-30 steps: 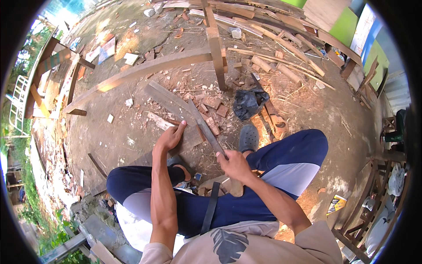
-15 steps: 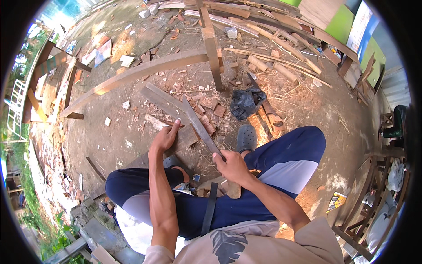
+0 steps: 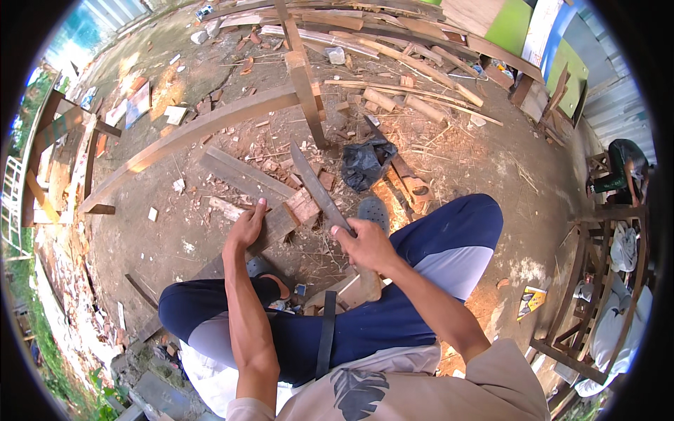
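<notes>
Dusty gnd (image 3: 526, 238), wood scraps (image 3: 379, 99) strewn; corrug. wall (image 3: 618, 116) far R. R hand (image 3: 365, 245) clenched on machete (image 3: 316, 186); L hand (image 3: 246, 228) at plank (image 3: 279, 226), can't tell grip.

A long machete (image 3: 317, 186) with a dark blade and brown handle is gripped in the right hand (image 3: 365, 245), its tip pointed forward and leftward. A brown wooden board (image 3: 279, 226), set slantwise, is touched by the left hand (image 3: 246, 227).
</notes>
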The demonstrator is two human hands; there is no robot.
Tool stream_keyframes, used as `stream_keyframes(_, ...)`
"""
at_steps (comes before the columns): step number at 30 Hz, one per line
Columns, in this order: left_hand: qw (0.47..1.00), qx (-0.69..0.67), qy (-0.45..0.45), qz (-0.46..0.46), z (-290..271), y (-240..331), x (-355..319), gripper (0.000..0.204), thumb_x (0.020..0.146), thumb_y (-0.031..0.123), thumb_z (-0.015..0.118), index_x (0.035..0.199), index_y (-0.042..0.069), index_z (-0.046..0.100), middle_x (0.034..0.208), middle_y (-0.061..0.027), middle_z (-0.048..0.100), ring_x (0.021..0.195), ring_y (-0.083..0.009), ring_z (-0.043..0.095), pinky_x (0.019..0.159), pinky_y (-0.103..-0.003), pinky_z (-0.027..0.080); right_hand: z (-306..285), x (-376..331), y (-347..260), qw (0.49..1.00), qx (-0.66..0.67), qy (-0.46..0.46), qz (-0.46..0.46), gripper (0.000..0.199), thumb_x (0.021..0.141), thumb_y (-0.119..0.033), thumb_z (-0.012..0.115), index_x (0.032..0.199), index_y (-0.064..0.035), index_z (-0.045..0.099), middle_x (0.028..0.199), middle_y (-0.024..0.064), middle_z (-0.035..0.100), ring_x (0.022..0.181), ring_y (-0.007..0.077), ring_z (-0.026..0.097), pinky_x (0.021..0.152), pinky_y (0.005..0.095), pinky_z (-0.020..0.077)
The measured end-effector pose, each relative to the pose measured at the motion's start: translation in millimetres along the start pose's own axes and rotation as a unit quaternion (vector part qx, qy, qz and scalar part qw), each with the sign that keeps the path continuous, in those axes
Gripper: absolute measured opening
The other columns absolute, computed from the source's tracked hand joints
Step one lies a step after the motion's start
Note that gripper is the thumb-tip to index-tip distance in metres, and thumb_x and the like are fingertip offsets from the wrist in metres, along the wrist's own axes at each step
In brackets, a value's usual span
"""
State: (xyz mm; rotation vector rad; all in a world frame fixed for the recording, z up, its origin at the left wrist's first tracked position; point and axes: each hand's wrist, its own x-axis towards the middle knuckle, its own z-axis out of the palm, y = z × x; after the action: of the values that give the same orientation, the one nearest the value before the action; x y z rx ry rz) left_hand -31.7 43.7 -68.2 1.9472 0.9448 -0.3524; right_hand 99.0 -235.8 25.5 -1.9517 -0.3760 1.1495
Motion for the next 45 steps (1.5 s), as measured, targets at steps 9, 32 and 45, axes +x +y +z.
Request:
stream_keyframes(9, 1.0, 0.022, 0.006, -0.021, 4, 9, 5, 0.092, 0.097, 0.074, 0.031, 0.123, -0.007, 0.065, 0.125, -0.0332, 0.063, 0.126, -0.0423, 0.058, 0.108, -0.042, 0.04, -74, 68, 7, 0.928, -0.336, 0.086, -0.136, 0.037, 0.091, -0.037, 0.064, 0.088, 0.0001, 0.069, 0.078, 0.0261, 0.068, 0.081, 0.0446, 0.068, 0.074, 0.0538, 0.0518)
stream_keyframes(32, 0.986, 0.09, 0.05, -0.133, 14, 26, 28, 0.082, 0.098, 0.071, 0.028, 0.117, 0.004, 0.072, 0.115, -0.0298, 0.068, 0.116, -0.045, 0.062, 0.102, -0.048, 0.046, 32, 64, 39, 0.991, 0.035, 0.108, -0.072, 0.038, 0.101, -0.034, 0.057, 0.086, 0.001, 0.06, 0.064, 0.0237, 0.059, 0.059, 0.0407, 0.062, 0.056, 0.0479, 0.0436)
stream_keyframes(45, 0.991, 0.064, 0.039, -0.107, 21, 15, 36, 0.087, 0.096, 0.073, 0.028, 0.122, 0.001, 0.069, 0.121, -0.0317, 0.065, 0.123, -0.0452, 0.058, 0.106, -0.046, 0.042, -19, 92, 31, 0.975, -0.203, -0.016, -0.093, 0.041, 0.097, -0.045, 0.061, 0.089, -0.0055, 0.071, 0.06, 0.0133, 0.062, 0.056, 0.0275, 0.064, 0.059, 0.0418, 0.0498)
